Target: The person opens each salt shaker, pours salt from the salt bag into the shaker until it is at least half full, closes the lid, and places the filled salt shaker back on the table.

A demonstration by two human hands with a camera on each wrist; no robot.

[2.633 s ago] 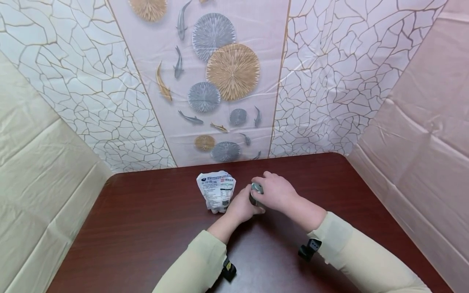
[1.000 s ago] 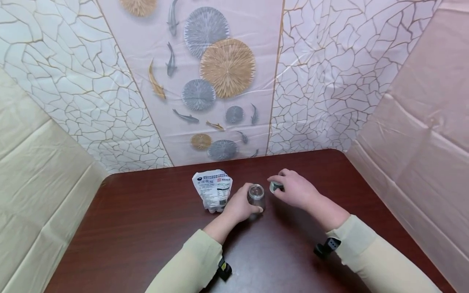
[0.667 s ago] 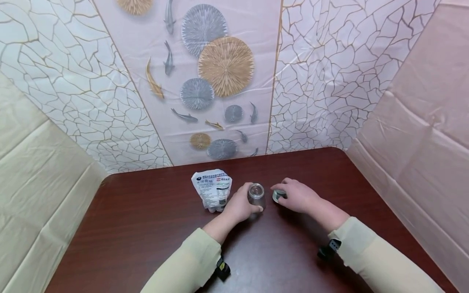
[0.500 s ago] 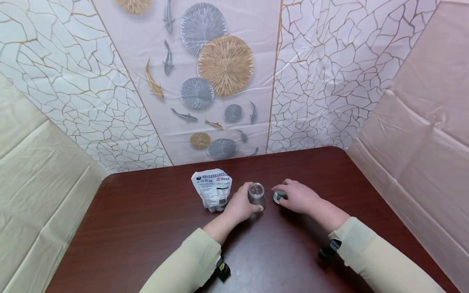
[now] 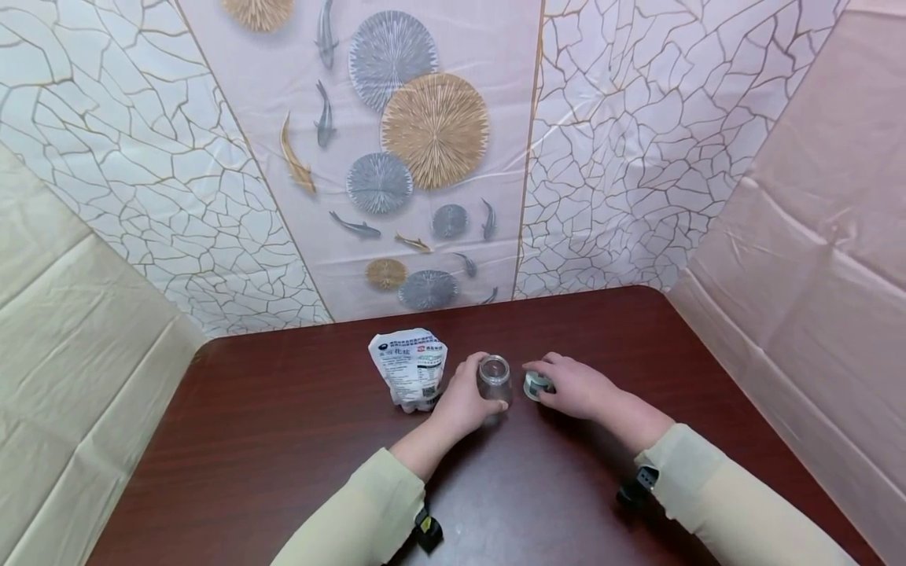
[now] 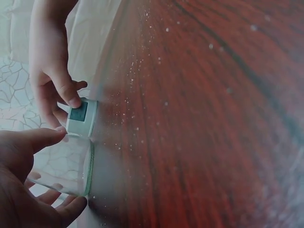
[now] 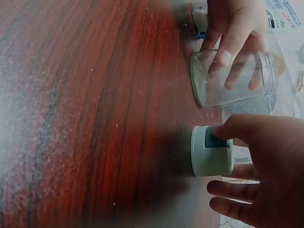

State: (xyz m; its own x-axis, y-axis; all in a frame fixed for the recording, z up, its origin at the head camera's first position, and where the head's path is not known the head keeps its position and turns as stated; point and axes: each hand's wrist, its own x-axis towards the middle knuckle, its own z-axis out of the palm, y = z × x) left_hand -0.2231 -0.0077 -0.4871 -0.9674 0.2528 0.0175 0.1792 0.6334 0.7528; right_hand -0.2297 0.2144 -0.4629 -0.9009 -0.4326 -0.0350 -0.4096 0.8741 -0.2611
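Note:
My left hand (image 5: 463, 399) grips a clear glass jar (image 5: 497, 381), thumb on the near side and fingers round the far side. Standing upright on the table, the jar has a bare threaded mouth; the right wrist view shows its see-through wall (image 7: 228, 97). Just right of it, my right hand (image 5: 580, 387) pinches a short pale green lid (image 5: 534, 385) that sits on the tabletop. Seen in the right wrist view, the thumb presses a dark green panel on the lid's side (image 7: 204, 161). A small gap separates lid and jar.
To the left of the jar stands a white printed pouch (image 5: 410, 369) with Chinese text. The dark red-brown wooden table (image 5: 283, 456) has a back edge against a patterned cloth backdrop (image 5: 432, 196). Small white specks dot the tabletop in the left wrist view.
The right hand has lifted the lid off the jar, carried it right and lowered it to the table. Lately the lid has shifted slightly toward the jar and the near side. The left hand keeps its grip.

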